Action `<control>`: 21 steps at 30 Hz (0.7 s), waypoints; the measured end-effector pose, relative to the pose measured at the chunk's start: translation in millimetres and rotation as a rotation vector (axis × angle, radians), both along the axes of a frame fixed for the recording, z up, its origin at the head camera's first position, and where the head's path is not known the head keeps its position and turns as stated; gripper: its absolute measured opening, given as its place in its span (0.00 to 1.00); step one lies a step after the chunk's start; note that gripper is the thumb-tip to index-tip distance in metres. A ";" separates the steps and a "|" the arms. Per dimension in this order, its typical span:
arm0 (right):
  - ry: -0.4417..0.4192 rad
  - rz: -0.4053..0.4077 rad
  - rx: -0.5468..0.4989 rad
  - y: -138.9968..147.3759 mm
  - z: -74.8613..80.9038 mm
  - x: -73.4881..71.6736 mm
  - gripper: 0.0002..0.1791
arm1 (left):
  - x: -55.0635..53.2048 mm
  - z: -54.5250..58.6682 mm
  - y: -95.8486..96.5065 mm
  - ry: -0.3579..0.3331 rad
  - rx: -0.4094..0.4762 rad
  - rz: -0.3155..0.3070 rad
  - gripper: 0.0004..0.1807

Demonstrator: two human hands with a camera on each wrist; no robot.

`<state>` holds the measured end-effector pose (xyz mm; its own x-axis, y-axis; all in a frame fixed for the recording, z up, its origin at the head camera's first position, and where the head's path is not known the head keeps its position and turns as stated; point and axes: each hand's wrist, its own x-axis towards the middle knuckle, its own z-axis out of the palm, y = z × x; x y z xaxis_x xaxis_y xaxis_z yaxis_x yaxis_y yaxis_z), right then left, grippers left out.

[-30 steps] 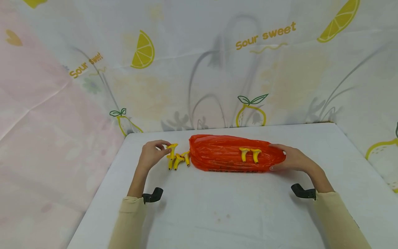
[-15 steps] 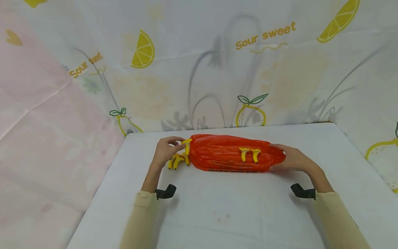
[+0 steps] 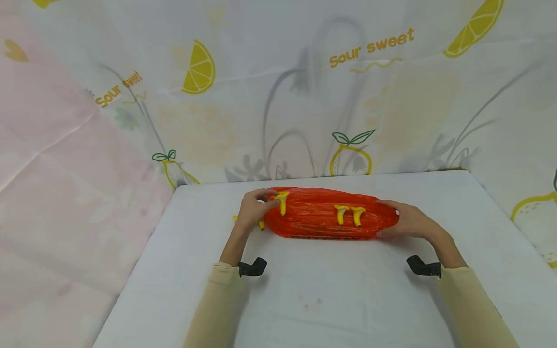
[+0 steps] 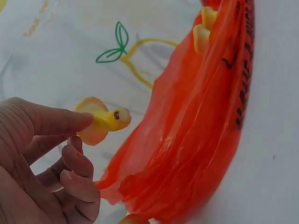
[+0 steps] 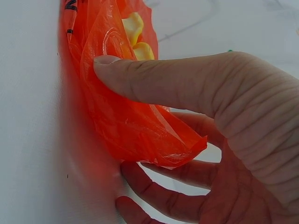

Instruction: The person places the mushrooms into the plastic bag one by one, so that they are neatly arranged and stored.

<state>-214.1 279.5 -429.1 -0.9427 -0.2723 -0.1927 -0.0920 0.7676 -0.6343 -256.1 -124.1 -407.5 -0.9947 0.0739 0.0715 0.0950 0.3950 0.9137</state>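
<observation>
Pinched between thumb and fingertips of my left hand (image 3: 254,211) is a yellow trumpet-shaped mushroom (image 3: 283,205), held over the left end of a red plastic bag (image 3: 313,195). The left wrist view shows the mushroom's dark-tipped stem (image 4: 122,116) turned toward the camera, apart from the bag. My right hand (image 3: 411,223) grips the bag's right end, thumb on one side and fingers on the other. Two more mushrooms, a left one (image 3: 341,215) and a right one (image 3: 358,216), lie side by side on the bag. Behind my left hand, other mushrooms (image 3: 261,225) are mostly hidden.
The bag lies lengthwise across a white table (image 3: 322,290), toward its back edge. A lemon-printed cloth (image 3: 243,121) hangs behind the table. Black cameras are strapped at both wrists.
My left hand has carried its mushroom rightward, from beside the small mushroom group to over the bag's left end, now covering most of that group. My right hand stays on the bag.
</observation>
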 end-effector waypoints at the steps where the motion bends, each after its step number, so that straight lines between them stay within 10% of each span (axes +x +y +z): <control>1: -0.003 -0.001 -0.001 0.0 -0.3 0.0 0.51 | 0.1 -0.9 2.7 -0.013 0.012 0.001 0.12; 21: 0.001 0.000 -0.005 0.7 -0.6 -0.1 0.51 | 1.0 -6.6 63.2 -0.099 0.045 -0.073 0.11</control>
